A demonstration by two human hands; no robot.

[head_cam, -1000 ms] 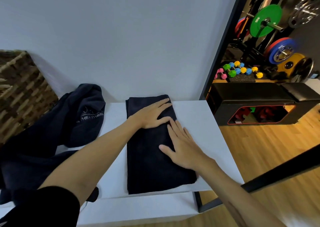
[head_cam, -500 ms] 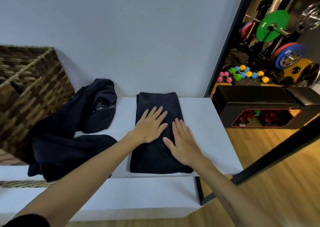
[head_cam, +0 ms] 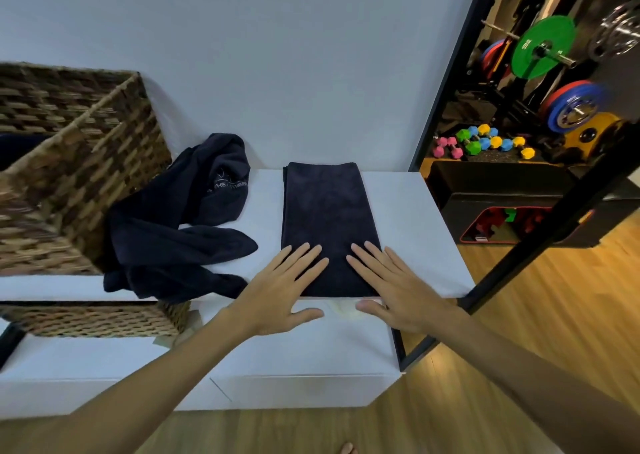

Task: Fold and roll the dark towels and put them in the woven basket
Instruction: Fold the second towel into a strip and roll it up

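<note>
A dark towel, folded into a long narrow strip, lies flat on the white table, running away from me. My left hand and my right hand rest flat on its near end, fingers spread, thumbs hanging over the table's front edge. Neither hand grips anything. A crumpled dark towel with pale lettering lies to the left. It leans against the woven basket, which stands at the far left with something dark inside.
A second woven basket sits on a lower white shelf under the table's left side. A black frame post borders the table on the right. Beyond it are weight plates, coloured dumbbells and a black bench on wooden floor.
Both hands have slid back along the folded towel from its middle to its near end. The view has shifted, showing more of the basket and the lower shelf.
</note>
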